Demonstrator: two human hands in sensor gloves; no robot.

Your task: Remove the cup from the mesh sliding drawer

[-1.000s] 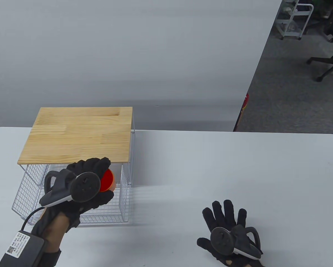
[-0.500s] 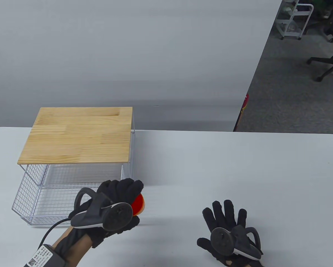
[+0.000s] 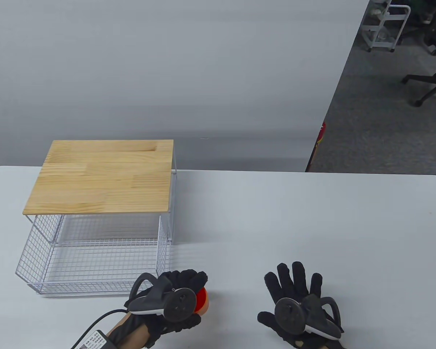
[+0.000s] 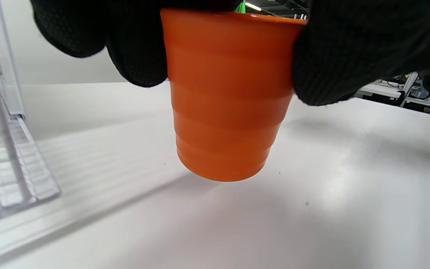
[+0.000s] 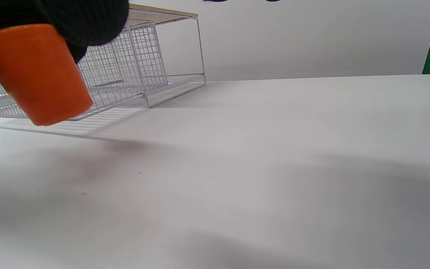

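I am watching the left hand [image 3: 170, 303] gripping the ribbed orange plastic cup [image 4: 230, 101] by its rim, base downward, hanging just above the white table [image 3: 312, 225], beside the white wire-mesh drawer [image 3: 94, 261]; right hand [image 3: 300, 309] spread flat.

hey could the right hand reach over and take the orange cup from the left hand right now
Probably yes. The right hand rests flat and free on the table, and the orange cup, gripped by the left hand, hangs beside it with only bare tabletop between.
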